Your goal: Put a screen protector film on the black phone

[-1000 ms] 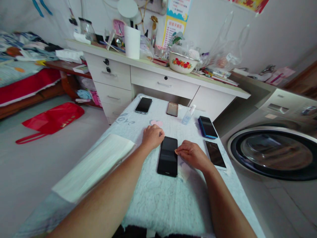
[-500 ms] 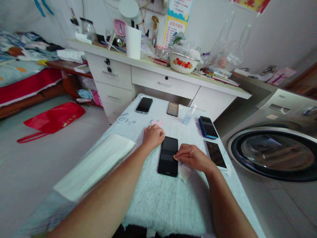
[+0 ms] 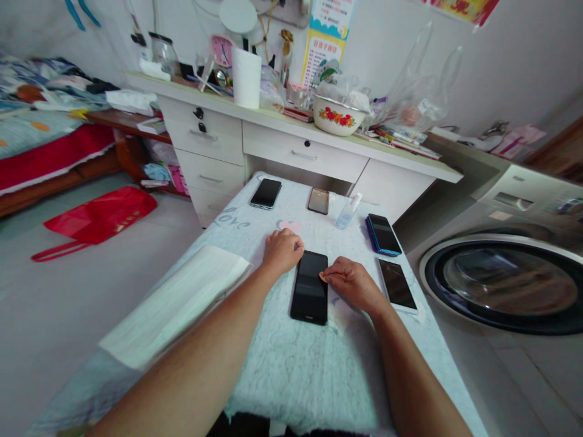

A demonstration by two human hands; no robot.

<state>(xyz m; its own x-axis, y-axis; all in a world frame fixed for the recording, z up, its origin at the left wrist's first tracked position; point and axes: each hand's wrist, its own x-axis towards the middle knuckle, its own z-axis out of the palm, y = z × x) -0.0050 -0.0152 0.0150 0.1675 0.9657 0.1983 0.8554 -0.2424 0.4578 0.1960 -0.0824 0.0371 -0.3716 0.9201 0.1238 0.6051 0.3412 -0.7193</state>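
Observation:
A black phone (image 3: 310, 291) lies face up on the pale cloth-covered table (image 3: 291, 376). Against its upper left corner rests my left hand (image 3: 283, 250), fingers curled closed; whatever is between them is too hidden to name. My right hand (image 3: 350, 280) is at the phone's right edge, its fingertips pinched around a small tan piece that I cannot make out. To the right lie a white-framed phone (image 3: 398, 284) and a dark phone with a blue edge (image 3: 383, 233). Further back are a clear spray bottle (image 3: 348, 212), a brown phone case (image 3: 318, 200) and another black phone (image 3: 266, 193).
Folded white cloth or paper (image 3: 175, 306) lies along the table's left side. Behind stands a white desk (image 3: 273, 136) with a flowered bowl (image 3: 337, 116) and a paper roll (image 3: 246, 79). A washing machine (image 3: 510, 243) is at the right, a red bag (image 3: 102, 215) on the floor.
My right hand has moved slightly up along the right edge of the black phone. My left hand has stayed at the phone's upper left corner.

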